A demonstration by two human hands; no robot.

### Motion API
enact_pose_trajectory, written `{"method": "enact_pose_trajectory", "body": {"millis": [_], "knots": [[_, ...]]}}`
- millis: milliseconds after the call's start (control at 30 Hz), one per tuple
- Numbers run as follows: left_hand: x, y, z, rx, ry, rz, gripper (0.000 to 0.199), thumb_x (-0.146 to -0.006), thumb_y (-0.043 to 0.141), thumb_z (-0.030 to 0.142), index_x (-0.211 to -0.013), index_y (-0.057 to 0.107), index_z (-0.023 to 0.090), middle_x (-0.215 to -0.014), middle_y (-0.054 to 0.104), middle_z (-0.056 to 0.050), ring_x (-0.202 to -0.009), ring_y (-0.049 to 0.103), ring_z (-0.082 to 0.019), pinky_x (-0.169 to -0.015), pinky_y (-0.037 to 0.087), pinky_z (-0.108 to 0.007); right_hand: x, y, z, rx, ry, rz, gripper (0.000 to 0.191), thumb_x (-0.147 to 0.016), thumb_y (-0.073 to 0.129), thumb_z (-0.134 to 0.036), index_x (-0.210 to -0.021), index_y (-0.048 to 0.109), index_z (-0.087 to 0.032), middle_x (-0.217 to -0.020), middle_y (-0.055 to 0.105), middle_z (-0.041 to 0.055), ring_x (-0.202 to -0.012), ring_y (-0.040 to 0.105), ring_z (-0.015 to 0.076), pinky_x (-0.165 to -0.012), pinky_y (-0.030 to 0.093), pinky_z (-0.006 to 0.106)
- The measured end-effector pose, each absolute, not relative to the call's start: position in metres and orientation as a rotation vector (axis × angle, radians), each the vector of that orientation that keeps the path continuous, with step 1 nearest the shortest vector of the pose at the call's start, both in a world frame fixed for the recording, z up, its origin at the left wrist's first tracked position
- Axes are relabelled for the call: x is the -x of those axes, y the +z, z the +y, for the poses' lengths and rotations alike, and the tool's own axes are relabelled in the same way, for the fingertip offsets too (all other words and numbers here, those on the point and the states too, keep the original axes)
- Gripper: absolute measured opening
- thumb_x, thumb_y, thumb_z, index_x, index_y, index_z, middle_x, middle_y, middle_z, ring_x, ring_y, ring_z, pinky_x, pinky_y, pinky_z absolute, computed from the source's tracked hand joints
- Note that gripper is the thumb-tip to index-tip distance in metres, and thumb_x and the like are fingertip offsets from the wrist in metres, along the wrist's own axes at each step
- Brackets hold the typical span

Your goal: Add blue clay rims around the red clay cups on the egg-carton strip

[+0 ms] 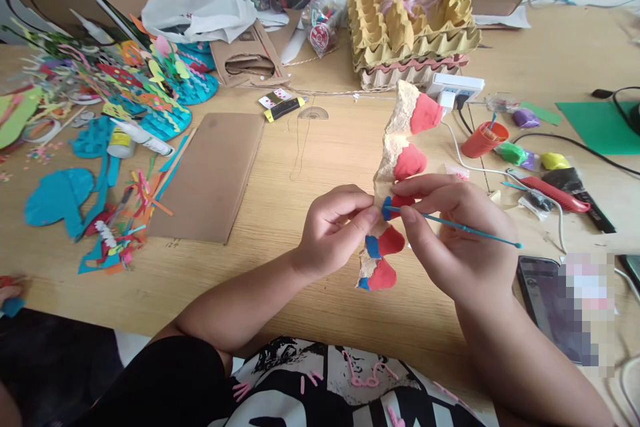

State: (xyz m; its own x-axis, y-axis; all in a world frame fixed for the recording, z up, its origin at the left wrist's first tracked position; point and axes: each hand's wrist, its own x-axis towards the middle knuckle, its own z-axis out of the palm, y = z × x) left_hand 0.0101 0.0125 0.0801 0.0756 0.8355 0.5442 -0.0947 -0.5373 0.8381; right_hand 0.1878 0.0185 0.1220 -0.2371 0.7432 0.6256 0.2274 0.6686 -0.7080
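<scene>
A strip of egg carton (395, 120) with several cups stands up in front of me, its cup ends coated red and the lower ones patched with blue. My left hand (340, 227) pinches the strip at its middle from the left. In my right hand (455, 233) is a thin blue modelling stick (465, 228), held like a pen, its tip on the blue patch (387, 208) of the middle cup. The fingers of my right hand also rest close against the red part of that cup. What the fingertips cover is hidden.
Stacked egg trays (410, 33) stand at the back beside a power strip (455, 85). On the right are an orange cup (484, 140), clay packets, cables and a phone (550, 307). A cardboard sheet (210, 177) and colourful paper crafts (145, 80) lie left. Another person's hand (7, 292) shows far left.
</scene>
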Motion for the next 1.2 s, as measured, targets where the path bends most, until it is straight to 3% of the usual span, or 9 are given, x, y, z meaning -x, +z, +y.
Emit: {"method": "enact_pose_trajectory", "body": {"millis": [700,1200], "knots": [[-0.0104,0.0741,0.0114,-1.452,1.566,0.75,0.01,-0.095,0.067,0.016,-0.086,0.072,0.019,-0.073,0.058,0.001,-0.068,0.054,-0.009,-0.063,0.044,-0.025,-0.1941,0.1257,0.0234,0.731,0.497,-1.938,0.021,-0.08,0.075,-0.006,-0.088,0.066,-0.023,-0.106,0.077,0.0051,-0.096,0.074,0.0208,-0.087,0.058,0.038],[-0.0113,0.0726,0.0121,-1.481,1.572,0.776,0.01,-0.095,0.067,0.02,-0.086,0.072,0.02,-0.072,0.059,0.001,-0.067,0.054,-0.011,-0.063,0.045,-0.028,-0.1923,0.126,0.0225,0.747,0.515,-1.914,0.019,-0.082,0.075,-0.008,-0.089,0.065,-0.023,-0.104,0.078,0.0044,-0.094,0.074,0.0196,-0.086,0.059,0.038]]}}
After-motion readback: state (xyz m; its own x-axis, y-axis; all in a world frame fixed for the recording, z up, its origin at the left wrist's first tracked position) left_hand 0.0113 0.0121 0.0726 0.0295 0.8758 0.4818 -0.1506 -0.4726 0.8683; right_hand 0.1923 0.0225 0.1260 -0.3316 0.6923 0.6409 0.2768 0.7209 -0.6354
